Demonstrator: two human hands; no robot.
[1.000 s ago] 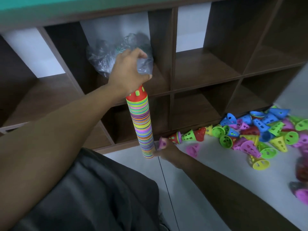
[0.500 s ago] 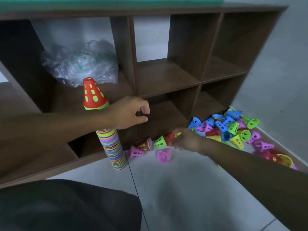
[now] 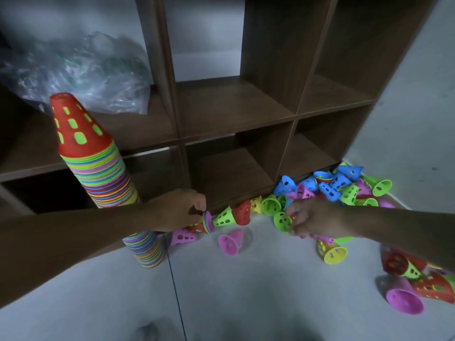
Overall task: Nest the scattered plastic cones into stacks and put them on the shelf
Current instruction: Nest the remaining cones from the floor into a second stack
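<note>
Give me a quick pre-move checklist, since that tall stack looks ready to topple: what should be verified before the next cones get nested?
1. Tall stack standing on the floor without a hand on it: ok, though it leans.
2. Left hand has hold of the small nested stack lying on its side: ok, fingers at its rim.
3. Right hand has a firm grip on the green cone: cannot tell, fingers touch it only.
4. Left forearm clear of the tall stack: cannot tell, it crosses in front.
5. Free shelf compartment for stacks: ok.
6. Loose cones gathered: not ok, a cone pile remains.
</note>
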